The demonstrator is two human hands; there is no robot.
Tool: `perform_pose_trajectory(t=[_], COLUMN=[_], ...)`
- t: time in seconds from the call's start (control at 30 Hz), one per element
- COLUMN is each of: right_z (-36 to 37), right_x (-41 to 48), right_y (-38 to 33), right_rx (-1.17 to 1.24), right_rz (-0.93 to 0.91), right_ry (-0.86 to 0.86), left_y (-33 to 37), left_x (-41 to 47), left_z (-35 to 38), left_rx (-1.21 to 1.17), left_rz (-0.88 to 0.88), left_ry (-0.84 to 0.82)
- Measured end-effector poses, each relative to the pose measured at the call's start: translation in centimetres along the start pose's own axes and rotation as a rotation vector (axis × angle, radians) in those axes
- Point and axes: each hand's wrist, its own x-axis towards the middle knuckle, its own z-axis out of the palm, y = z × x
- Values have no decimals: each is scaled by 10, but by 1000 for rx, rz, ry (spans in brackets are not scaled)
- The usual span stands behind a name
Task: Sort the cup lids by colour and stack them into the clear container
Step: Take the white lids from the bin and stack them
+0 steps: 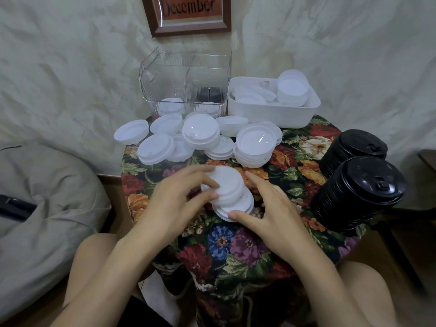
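Cup lids (230, 192) in a short white stack, a bit nearer me than the middle of the tabletop (236, 244), and the stack's leaning. Left hand (179, 199) is curled round its left side, and right hand (276, 208) clamps it from the right with the thumb on the near rim. What bites me here? (nan)

The uneven stack is the risk, I'd say. The lids aren't nested square, so carrying it over the loose white pile (200, 135) toward the far edge could shed the bottom ones. It could also clip that pile and send some off the far-left edge. Square it up first. Also mind the two black stacks (354, 194) at the right edge: they're tall, and an elbow would topple them. (rio)

And the boxes? (nan)

Clear container (165, 74) at the far edge is divided. There are a few white lids (169, 106) in the near-left part and black lids (208, 93) further back on the right. Maybe another white one sits in front of those, hard to tell through the ribbed wall. Dropping into the wrong compartment is the other slip. White tub (271, 114) at the far-right edge holds more white lids. (rio)
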Motion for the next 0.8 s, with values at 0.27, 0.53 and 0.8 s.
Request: perform_pose_trajectory(t=[0.27, 0.53, 0.8], right_z=[0, 0, -3], right_x=[-3, -1, -1], right_y=[2, 4, 2], right_rx=[14, 24, -8], right_rz=[-37, -34, -24], right_ry=[-17, 2, -31], left_y=[9, 9, 8], left_x=[-1, -5, -4], left_z=[2, 1, 2], left_rx=[59, 105, 149], left_rz=[44, -67, -71], left_ry=[-186, -193, -196])
